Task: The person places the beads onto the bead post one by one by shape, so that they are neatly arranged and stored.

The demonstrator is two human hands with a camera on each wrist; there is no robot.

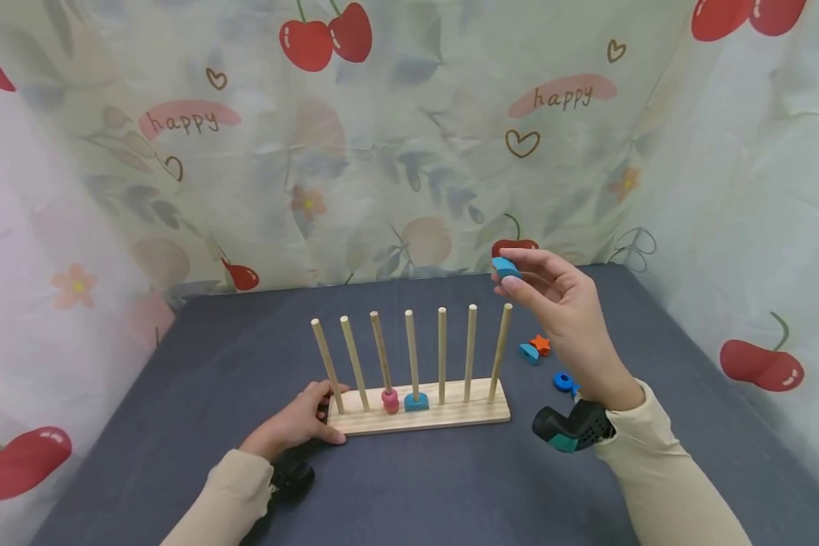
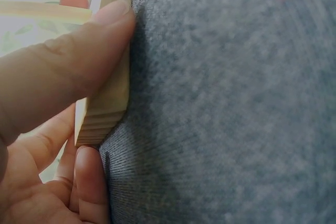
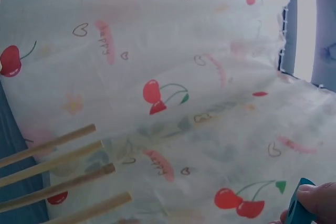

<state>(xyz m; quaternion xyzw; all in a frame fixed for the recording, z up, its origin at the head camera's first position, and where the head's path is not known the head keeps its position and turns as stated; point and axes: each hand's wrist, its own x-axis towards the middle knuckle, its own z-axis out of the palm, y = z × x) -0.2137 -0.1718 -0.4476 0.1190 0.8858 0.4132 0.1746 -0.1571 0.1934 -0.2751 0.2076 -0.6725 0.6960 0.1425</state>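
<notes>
A wooden peg board (image 1: 453, 412) with several upright pegs stands on the dark cloth. My left hand (image 1: 293, 421) grips its left end, the thumb (image 2: 107, 30) along the front edge and the other fingers round the end. Up beyond the top of the rightmost peg (image 1: 500, 353), my right hand (image 1: 566, 307) pinches a blue half-round bead (image 1: 506, 268) between thumb and fingers, apart from the peg. A pink bead (image 1: 390, 402) sits low on the third peg from the left. At the foot of the fourth is another blue half-round bead (image 1: 416, 403).
Right of the board lie a light-blue half-round bead (image 1: 528, 353), an orange star bead (image 1: 541, 345), a blue ring bead (image 1: 563, 381) and a blue piece (image 1: 576, 390) partly hidden by the right wrist. Cherry-patterned curtains (image 1: 396, 152) enclose the table at back and sides.
</notes>
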